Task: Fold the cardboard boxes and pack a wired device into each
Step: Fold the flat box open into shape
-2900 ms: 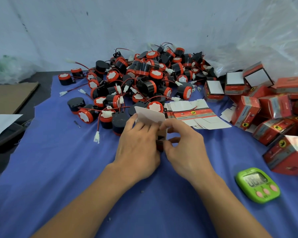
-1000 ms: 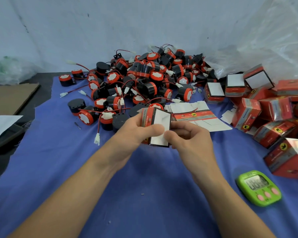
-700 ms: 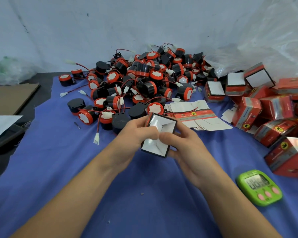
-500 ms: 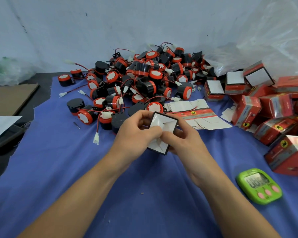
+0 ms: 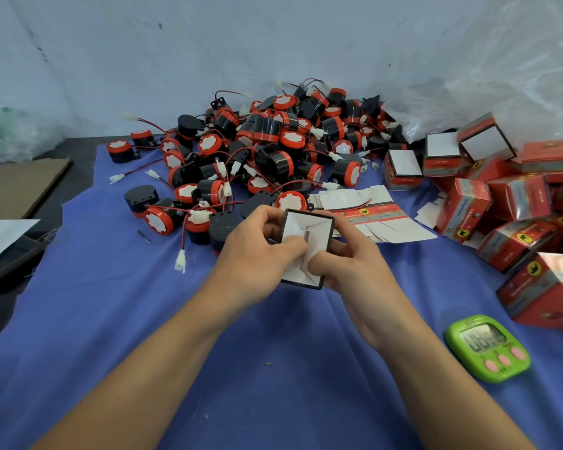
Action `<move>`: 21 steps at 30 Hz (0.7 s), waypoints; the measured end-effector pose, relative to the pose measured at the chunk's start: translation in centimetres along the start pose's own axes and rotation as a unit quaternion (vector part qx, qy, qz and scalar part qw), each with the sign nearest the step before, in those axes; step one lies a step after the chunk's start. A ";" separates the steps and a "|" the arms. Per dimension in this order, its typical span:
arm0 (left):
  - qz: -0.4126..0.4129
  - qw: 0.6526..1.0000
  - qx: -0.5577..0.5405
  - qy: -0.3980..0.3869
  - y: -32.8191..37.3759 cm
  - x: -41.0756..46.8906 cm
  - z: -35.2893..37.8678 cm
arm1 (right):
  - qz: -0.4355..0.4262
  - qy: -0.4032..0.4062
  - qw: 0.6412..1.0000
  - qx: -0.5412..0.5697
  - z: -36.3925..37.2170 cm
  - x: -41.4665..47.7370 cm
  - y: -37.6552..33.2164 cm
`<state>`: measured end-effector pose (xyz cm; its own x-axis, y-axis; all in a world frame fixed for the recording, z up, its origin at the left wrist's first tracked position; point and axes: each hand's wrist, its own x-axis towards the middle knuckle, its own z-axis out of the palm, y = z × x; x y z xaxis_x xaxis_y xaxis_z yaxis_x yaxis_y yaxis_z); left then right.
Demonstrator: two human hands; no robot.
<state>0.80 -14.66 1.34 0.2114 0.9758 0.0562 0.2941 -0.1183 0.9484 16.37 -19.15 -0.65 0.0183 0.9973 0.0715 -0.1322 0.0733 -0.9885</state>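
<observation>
Over the blue cloth (image 5: 273, 368), left hand (image 5: 257, 258) and right hand (image 5: 355, 271) clamp a box (image 5: 320, 227), pressing its flaps (image 5: 294, 232).

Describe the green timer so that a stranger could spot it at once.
Start from the blue cloth. A heap of red boxes lies along its right side; nearer the person than those, right of the right forearm, sits the timer. It alone on the cloth is bright green, with a grey display and three pink buttons.
</observation>
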 end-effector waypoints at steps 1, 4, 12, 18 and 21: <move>-0.009 1.000 -0.023 -0.009 0.1 0.0 -0.1 | 0.001 -0.004 1.000 0.004 -0.1 0.0 0.0; -0.025 0.995 -0.088 -0.034 0.4 -0.1 -0.4 | -0.003 -0.024 1.000 0.007 -0.1 -0.1 -0.1; 0.011 0.989 -0.134 -0.056 0.6 -0.2 -0.5 | -0.035 -0.033 0.999 -0.012 -0.2 0.0 0.1; 0.123 0.990 -0.070 -0.028 0.8 -0.4 -1.1 | -0.020 0.111 0.983 -0.144 0.2 -0.3 0.1; 0.296 0.891 0.315 0.138 0.1 -0.3 -1.1 | 0.002 0.166 0.985 -0.041 -0.2 0.1 -0.2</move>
<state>-0.27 -14.76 1.75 0.2914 0.7062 0.6452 0.6901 -0.6223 0.3694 16.60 -19.12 -0.43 0.3425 0.9389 0.0329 -0.0522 0.0539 -0.9972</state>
